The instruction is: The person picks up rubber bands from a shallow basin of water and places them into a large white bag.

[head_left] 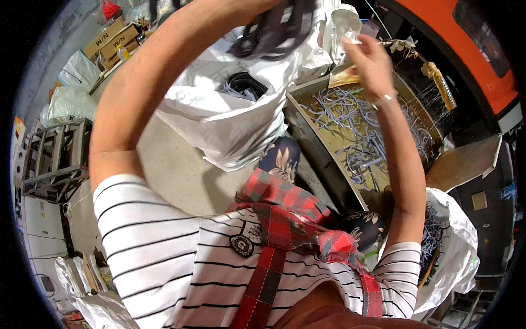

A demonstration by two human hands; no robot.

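Note:
My left forearm [164, 49] crosses to the upper edge, and the hand at its end is out of the picture. Just below the wrist are dark, slotted plastic-looking pieces [274, 30], smeared by motion, over the mouth of a large white sack [219, 109]. More black pieces [245, 85] lie inside that sack. My right hand [370, 64] is raised above the far end of a metal bin [323, 145], slightly blurred, its fingers apart and nothing visible in them. Tangled grey-violet plastic strips [350, 118] lie in the bin, with a yellowish sheet [343, 78] at its far edge.
An orange machine panel [466, 44] curves along the upper right. A cardboard flap [466, 162] juts beside the bin; below it stands a white sack [452, 241] of dark scraps. At left are a grey rack [57, 156] and cardboard boxes [112, 41].

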